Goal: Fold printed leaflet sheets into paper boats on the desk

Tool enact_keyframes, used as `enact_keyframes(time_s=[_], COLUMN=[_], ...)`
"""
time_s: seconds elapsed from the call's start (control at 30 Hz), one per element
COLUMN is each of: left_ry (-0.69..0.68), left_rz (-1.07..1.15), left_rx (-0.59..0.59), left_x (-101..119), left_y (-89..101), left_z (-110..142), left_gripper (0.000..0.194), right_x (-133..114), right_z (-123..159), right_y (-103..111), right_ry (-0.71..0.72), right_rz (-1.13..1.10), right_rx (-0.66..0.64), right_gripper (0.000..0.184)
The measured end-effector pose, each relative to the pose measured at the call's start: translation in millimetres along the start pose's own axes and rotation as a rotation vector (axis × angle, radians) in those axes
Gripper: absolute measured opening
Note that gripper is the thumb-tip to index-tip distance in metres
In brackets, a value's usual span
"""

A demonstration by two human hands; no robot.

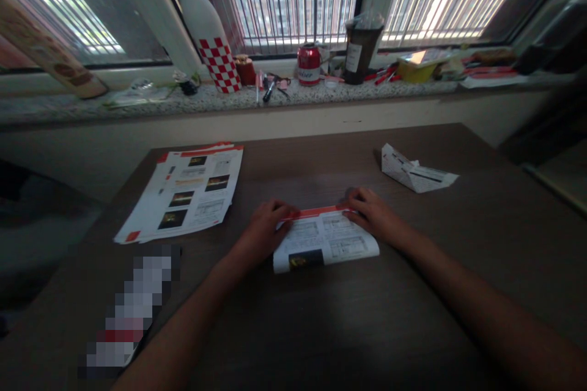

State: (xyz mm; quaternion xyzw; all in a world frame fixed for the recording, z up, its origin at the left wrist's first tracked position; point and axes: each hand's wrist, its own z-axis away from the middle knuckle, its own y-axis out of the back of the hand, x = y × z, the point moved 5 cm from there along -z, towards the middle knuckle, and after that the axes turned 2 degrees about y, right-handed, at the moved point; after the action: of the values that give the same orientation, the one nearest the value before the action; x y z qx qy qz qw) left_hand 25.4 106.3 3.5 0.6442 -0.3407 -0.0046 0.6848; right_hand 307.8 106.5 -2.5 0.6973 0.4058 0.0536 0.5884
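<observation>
A printed sheet of paper [328,238] lies on the dark table in front of me, bent over so its near edge forms a rounded fold. An orange strip runs along its far edge. My left hand [266,229] has its fingers closed on the sheet's far left corner. At the far right corner, the fingers of my right hand [373,214] are curled and pressed together on the paper. The undersides of the fingertips are hidden. To the right of my right hand sits a folded paper boat shape [413,172] made of printed paper.
A stack of printed sheets [197,186] rests at the table's back left. Nearer me lies a long pixelated object [132,311]. Along the windowsill stand a checkered bottle [220,61], a red can [309,64], a dark cup [360,49] and a yellow container [415,68].
</observation>
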Motion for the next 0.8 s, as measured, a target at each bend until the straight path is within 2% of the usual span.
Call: enact_keyframes(time_s=[0.4, 0.8], left_ry=[0.049, -0.087], left_rz=[0.065, -0.117], left_rx=[-0.066, -0.029], left_x=[-0.6, -0.5], left_y=[4.5, -2.2], left_z=[-5.3, 0.1], left_gripper=[0.029, 0.034], right_x=[0.4, 0.5], right_z=[-1.3, 0.6], right_y=[-0.1, -2.5], right_ry=[0.009, 0.038], right_rz=[0.010, 0.093], right_rx=[-0.042, -0.022], right_gripper=[0.023, 0.024])
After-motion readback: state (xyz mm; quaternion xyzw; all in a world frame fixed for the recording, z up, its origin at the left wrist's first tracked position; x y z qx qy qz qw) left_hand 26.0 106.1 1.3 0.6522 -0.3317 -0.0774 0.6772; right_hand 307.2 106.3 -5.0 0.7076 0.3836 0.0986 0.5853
